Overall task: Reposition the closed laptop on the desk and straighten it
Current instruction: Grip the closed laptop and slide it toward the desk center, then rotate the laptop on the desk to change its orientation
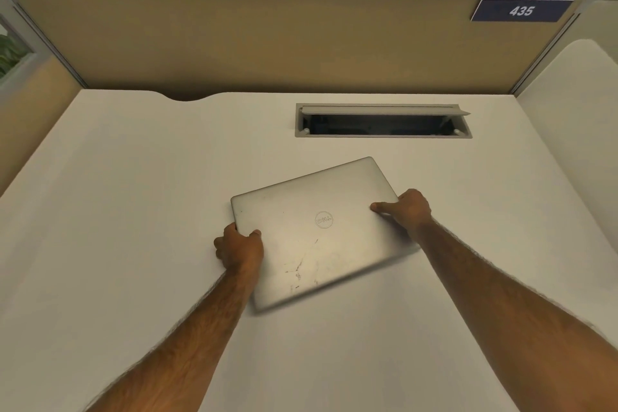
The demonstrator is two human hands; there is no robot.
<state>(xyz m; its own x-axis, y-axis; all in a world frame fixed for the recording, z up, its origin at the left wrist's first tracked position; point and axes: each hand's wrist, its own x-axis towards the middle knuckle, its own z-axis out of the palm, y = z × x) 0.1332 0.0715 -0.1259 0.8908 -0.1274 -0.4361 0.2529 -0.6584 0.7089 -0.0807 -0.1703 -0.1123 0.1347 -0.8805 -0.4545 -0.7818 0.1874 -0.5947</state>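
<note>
Both hands grip the closed laptop [311,231] by its side edges: left hand [238,249] nearer, right hand [409,211] farther. It sits skewed mid-desk [117,211], stiff, smooth, probably fairly heavy; side edges suit turning it.

A pale, off-white desk [133,211] fills most of the frame, its far edge running across the upper middle where it meets a tan partition. That far edge has a shallow curved notch [189,96] at upper left of centre. Right of centre, near the far edge, a long rectangular cable slot [383,125] is set into the surface, its grey lid [384,110] tipped up along the back. One thing lies on the desk: a closed silver laptop [317,244] in the centre of the frame, below the slot and well apart from it. It sits askew, its right side turned toward the top of the frame, and its lid shows scuffs.
</note>
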